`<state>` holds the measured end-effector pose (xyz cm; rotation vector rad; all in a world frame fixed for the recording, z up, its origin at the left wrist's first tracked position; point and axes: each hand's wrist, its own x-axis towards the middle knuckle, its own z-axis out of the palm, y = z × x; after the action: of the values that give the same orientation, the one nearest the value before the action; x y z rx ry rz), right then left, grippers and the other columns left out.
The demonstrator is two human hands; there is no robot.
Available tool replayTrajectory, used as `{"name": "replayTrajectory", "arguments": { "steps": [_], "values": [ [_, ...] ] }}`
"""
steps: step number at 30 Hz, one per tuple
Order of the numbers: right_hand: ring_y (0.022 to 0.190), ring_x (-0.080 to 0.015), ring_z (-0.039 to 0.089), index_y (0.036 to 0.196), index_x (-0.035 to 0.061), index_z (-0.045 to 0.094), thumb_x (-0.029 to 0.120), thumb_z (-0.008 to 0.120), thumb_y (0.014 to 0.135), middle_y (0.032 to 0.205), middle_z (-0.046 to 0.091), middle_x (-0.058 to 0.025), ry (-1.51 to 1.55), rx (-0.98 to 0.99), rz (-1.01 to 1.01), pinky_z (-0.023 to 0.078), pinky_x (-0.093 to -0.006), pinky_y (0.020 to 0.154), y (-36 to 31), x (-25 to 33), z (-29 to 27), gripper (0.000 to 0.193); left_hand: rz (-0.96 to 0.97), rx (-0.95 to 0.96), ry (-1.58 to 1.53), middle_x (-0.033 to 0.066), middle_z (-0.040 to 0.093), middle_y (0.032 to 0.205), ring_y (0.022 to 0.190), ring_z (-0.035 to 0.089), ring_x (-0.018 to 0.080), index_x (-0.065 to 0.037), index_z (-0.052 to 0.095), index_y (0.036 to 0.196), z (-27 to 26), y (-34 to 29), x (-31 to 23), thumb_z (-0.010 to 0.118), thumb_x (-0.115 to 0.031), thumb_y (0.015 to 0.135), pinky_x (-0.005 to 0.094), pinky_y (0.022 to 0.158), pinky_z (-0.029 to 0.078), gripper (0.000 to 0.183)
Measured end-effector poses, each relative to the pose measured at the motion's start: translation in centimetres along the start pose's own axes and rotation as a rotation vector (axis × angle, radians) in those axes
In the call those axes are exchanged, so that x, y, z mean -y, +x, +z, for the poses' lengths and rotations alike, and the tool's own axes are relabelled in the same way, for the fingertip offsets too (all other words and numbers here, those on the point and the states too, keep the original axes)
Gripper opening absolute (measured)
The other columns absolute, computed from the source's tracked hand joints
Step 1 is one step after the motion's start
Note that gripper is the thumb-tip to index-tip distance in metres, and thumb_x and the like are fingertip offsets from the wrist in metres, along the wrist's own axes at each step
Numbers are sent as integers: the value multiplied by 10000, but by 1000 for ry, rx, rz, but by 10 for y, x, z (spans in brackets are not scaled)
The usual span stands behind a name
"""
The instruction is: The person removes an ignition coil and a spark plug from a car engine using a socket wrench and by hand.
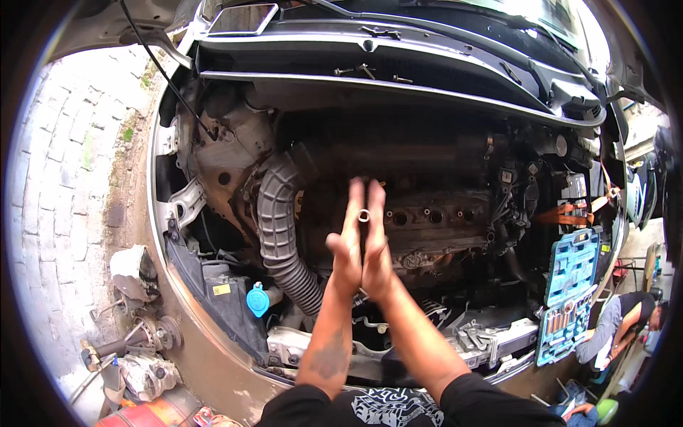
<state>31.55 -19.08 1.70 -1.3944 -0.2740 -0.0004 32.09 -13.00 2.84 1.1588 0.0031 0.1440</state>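
Note:
Over the middle of an open engine bay, my left hand (348, 245) and my right hand (377, 245) are raised side by side, palms facing each other. The fingers of both are stretched out straight, blurred at the tips, with a narrow dark gap between them. My left thumb sticks out to the left. A small pale ring (363, 215) shows between the fingers; I cannot tell whether it is on a hand or on the engine behind. Beneath and right of my hands lies the engine's cylinder head (441, 220), with several round dark holes. My forearms hide part of the engine.
A ribbed grey air hose (277, 220) curves down on the left, near a blue reservoir cap (257, 299). At the right, an open blue socket set case (569, 274) rests on the car's edge. Loose bolts (365, 70) lie behind. Another person (619, 324) is at the far right.

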Motion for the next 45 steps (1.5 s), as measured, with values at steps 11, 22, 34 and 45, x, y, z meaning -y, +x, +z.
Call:
{"name": "replayTrajectory", "arguments": {
  "steps": [11, 22, 34, 45],
  "values": [
    [1583, -329, 76, 1596, -79, 164, 607, 165, 1074, 1685, 151, -251, 22, 144, -96, 61, -443, 1270, 30, 17, -23, 861, 61, 121, 144, 248, 197, 1672, 1565, 172, 327, 113, 286, 1555, -3, -27, -26, 50, -884, 880, 451, 1270, 105, 1227],
    [1557, -309, 226, 1550, -81, 325, 641, 98, 1064, 1635, 307, -246, 82, -67, 214, 88, -446, 1270, 69, 9, -52, 899, -89, 115, -46, 282, 503, 1362, 1317, 477, 339, 127, 538, 1277, 6, -58, -21, 47, -897, 868, 433, 1137, 342, 1207],
    [1585, -334, 28, 1603, -68, 141, 686, 210, 1037, 1702, 65, -229, -97, -113, -145, 19, -447, 1270, 41, 32, -40, 946, -2, 518, -212, 332, 634, 1284, 1153, 656, 333, 123, 611, 1300, -93, -66, 14, 61, -872, 904, 437, 1029, 487, 1204],
    [1587, -293, 13, 1597, -87, 95, 772, 126, 982, 1705, 65, -210, 46, -132, -79, -13, -412, 1270, 42, 31, -30, 1058, 77, 182, -77, 262, 689, 1239, 1172, 668, 310, 103, 635, 1284, -70, -42, 11, 111, -858, 919, 397, 1099, 453, 1154]
  ]
}}
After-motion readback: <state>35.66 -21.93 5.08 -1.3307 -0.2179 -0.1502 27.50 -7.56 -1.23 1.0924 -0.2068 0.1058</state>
